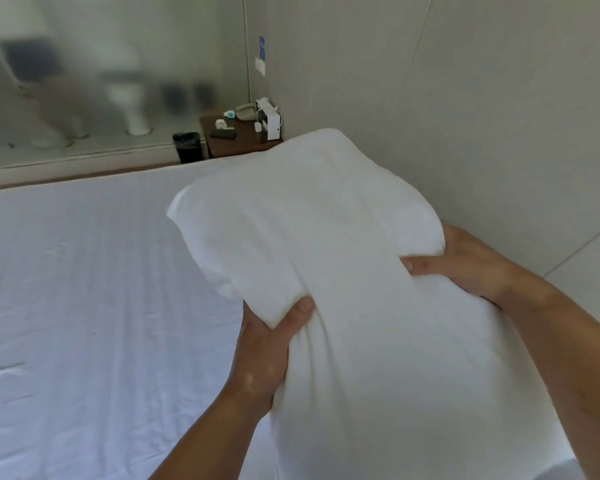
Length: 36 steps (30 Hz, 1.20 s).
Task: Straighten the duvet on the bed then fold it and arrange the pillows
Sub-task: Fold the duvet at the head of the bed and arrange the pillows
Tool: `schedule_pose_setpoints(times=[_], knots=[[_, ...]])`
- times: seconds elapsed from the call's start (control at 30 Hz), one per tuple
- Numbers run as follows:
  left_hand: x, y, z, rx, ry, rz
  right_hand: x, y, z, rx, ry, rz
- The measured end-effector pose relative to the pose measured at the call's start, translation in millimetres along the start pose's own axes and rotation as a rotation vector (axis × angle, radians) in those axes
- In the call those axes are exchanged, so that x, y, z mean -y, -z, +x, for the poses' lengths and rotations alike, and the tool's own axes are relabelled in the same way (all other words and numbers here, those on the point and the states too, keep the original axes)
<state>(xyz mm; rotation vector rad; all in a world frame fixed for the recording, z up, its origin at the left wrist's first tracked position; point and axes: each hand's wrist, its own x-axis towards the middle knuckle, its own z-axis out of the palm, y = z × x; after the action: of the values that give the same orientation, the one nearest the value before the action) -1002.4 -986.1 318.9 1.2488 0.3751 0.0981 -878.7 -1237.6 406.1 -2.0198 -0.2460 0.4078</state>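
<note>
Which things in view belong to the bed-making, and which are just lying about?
For the job: pillow, gripped by left hand and right hand; bed beneath it.

Lying about: bedside table, telephone, white box, black bin.

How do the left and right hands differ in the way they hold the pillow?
The left hand grips the pillow at its near left edge, lower in the frame; the right hand holds its right side, higher up. The left thumb points up into the fabric; the right thumb lies sideways across it. Both pinch the white fabric, holding the pillow over the bed.
</note>
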Motion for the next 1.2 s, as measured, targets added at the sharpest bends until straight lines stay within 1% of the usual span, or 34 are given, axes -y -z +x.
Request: schedule_pose_setpoints(times=[0.07,0.17,0.23,0.3,0.33,0.4,0.43,0.47,0.5,0.6,0.7,0.77,0.87,0.93,1.0,1.03,1.07,1.1,1.13,1.17,1.2], knots=[[8.4,-56.6,11.1,0.01,-0.011,-0.002,-11.6,58.6,11.8,0.01,0.03,-0.017],[30.5,-125.5,30.4,-0.009,-0.066,0.056,-45.5,127.5,34.7,-0.015,-0.002,-0.05],[50.7,-156.4,47.8,-0.029,-0.072,0.126,-76.4,154.8,55.5,-0.044,-0.023,-0.1],[78.2,-171.3,67.4,-0.015,-0.025,0.165,-121.1,167.4,77.7,-0.067,-0.081,-0.191],[93.1,-170.9,75.8,-0.009,0.038,0.157,-147.6,167.1,86.3,-0.061,-0.151,-0.295],[113.7,-163.6,86.4,-0.047,0.265,0.094,-200.2,157.0,93.1,-0.052,-0.27,-0.493],[120.9,-159.1,89.9,-0.08,0.372,0.064,-221.9,148.4,91.3,-0.05,-0.311,-0.511],[126.9,-155.4,93.8,-0.1,0.439,0.034,-238.6,139.9,86.9,-0.052,-0.342,-0.484],[131.8,-152.9,99.0,-0.1,0.465,0.024,-249.5,134.6,81.9,-0.063,-0.37,-0.433],[132.9,-164.7,116.1,-0.076,0.413,0.014,-263.8,131.7,72.1,-0.103,-0.394,-0.328],[122.1,-200.5,136.0,-0.05,0.256,0.071,-256.1,135.5,71.5,-0.096,-0.345,-0.331],[111.4,-216.2,149.2,-0.094,0.177,0.098,-246.7,137.9,71.7,-0.116,-0.286,-0.313],[116.7,-201.9,160.0,-0.199,0.142,0.124,-237.5,135.2,70.4,-0.1,-0.246,-0.297],[128.7,-185.7,156.9,-0.272,0.194,0.302,-240.4,125.1,68.9,-0.027,-0.244,-0.415],[136.4,-181.5,150.2,-0.333,0.341,0.625,-247.5,112.1,67.3,0.029,-0.226,-0.533],[139.6,-184.5,147.0,-0.352,0.371,0.809,-251.0,107.6,67.1,0.037,-0.216,-0.557],[142.3,-189.5,142.8,-0.359,0.325,0.982,-252.8,104.8,67.3,0.033,-0.205,-0.563],[143.0,-196.0,137.1,-0.353,0.214,1.12,-253.5,103.3,67.1,0.021,-0.2,-0.562],[144.4,-203.1,132.3,-0.316,0.084,1.207,-254.3,102.2,67.5,0.007,-0.197,-0.56],[145.5,-210.8,127.4,-0.239,-0.008,1.268,-255.1,101.3,67.7,-0.009,-0.197,-0.56],[148.7,-217.2,124.1,-0.132,-0.041,1.315,-256.7,100.4,68.0,-0.022,-0.199,-0.561]])
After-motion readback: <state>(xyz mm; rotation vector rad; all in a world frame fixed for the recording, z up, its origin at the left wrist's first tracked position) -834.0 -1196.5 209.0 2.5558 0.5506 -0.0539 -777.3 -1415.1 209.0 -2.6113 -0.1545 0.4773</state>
